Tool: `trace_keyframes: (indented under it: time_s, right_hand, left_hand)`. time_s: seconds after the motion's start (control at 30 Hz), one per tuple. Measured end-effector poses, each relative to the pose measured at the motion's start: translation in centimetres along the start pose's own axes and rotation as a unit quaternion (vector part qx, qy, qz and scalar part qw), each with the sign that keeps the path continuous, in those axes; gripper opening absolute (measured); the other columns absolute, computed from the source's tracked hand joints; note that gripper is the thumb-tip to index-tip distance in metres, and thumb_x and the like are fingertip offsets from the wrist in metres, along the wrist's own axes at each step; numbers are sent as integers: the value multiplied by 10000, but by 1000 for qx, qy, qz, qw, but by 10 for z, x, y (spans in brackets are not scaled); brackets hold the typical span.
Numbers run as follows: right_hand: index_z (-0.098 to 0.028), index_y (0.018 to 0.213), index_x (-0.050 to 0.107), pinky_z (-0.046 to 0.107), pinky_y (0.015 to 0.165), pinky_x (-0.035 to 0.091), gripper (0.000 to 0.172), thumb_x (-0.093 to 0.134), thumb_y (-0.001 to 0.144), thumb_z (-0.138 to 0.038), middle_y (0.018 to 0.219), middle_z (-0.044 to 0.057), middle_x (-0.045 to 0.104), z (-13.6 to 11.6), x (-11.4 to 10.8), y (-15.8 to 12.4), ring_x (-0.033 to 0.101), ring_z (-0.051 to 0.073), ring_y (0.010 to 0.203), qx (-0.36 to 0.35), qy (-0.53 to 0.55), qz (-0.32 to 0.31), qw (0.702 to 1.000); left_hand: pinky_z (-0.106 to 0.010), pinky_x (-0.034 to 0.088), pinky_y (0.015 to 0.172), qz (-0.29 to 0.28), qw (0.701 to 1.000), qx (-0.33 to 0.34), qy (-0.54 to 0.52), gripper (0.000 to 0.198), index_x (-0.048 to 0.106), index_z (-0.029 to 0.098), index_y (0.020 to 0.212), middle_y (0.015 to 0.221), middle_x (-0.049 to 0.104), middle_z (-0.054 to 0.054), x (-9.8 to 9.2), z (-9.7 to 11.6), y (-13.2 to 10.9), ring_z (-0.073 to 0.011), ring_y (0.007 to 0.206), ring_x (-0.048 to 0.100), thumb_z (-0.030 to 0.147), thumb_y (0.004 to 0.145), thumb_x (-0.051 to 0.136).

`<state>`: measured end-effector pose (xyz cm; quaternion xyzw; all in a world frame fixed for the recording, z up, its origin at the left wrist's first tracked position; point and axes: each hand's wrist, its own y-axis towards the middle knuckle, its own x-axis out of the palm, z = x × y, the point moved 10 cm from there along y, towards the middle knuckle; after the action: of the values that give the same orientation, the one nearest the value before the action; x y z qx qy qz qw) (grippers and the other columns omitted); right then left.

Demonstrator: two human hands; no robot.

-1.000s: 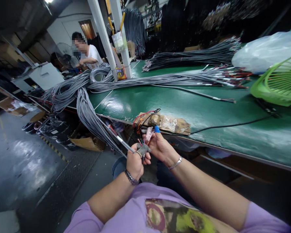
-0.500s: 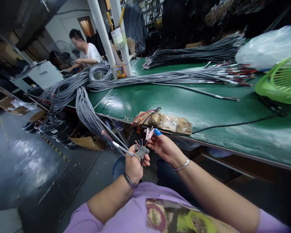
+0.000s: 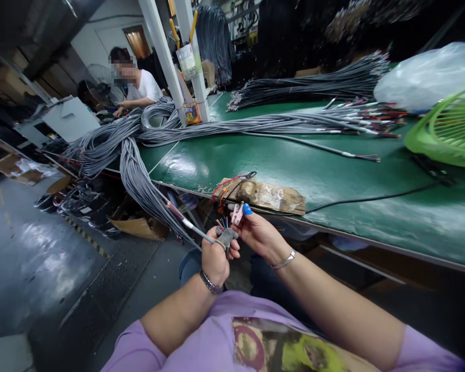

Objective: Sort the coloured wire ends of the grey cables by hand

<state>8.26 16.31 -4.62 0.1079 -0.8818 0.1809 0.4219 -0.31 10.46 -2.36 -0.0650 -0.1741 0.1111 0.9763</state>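
Observation:
My left hand, with grey coverings on its fingers, is closed around the end of a grey cable. Thin coloured wires fan out above those fingers. Close beside them, my right hand pinches a small pink clip-like tool; its thumb wears a blue cover. The tool's tip is near the wire ends, and I cannot tell whether it touches them. Just behind lies a wooden block at the table edge, with red and black leads and a lump on it.
A green table stretches across, with grey cable bundles and dark cables on it. At right are a green plastic fan guard or basket and a white plastic bag. A co-worker sits behind the white posts.
My right hand has shifted slightly left, and the pink tool's handles look closer together. The cable in my left hand sits a little differently. The co-worker's hands have moved.

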Motion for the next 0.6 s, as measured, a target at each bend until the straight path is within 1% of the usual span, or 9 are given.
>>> trace_keyframes:
  time_s: [0.13,0.27,0.47,0.53,0.6]
  right_hand:
    - [-197,750,659,235,604,489,282,707,727,-474,704,-11,664,2,5,-5,576,107,622,20,17,-4,1000]
    - [-198,776,662,242,591,495,302,637,781,-499,753,7,681,3,6,-11,584,110,623,44,19,13,999]
    - [-183,774,669,246,617,495,178,665,780,-361,705,0,648,-12,10,-13,558,100,601,-6,-54,-3,999]
    - [-179,779,671,256,626,494,200,659,780,-378,711,6,647,-12,9,-13,553,105,604,-10,-60,-7,998]
    - [-177,779,672,260,627,489,269,652,777,-445,717,13,650,-12,5,-11,557,112,616,-23,-60,-7,998]
  left_hand:
    - [-152,299,337,-3,1000,3,2,213,580,148,701,487,577,22,-2,-1,-2,-58,342,476,350,730,639]
    - [-158,306,340,-6,1000,1,-5,226,582,145,704,489,577,20,-5,0,-6,-60,344,474,360,729,647]
    - [-166,298,340,-17,1000,-1,-9,277,602,135,698,478,572,13,-7,4,-11,-60,339,463,404,718,662]
    - [-173,295,340,-33,999,1,-11,289,611,133,696,477,572,10,-5,6,-12,-63,337,462,416,718,661]
    - [-178,288,340,-51,999,-3,-10,277,617,130,692,478,574,6,-1,6,-12,-66,335,464,402,717,659]
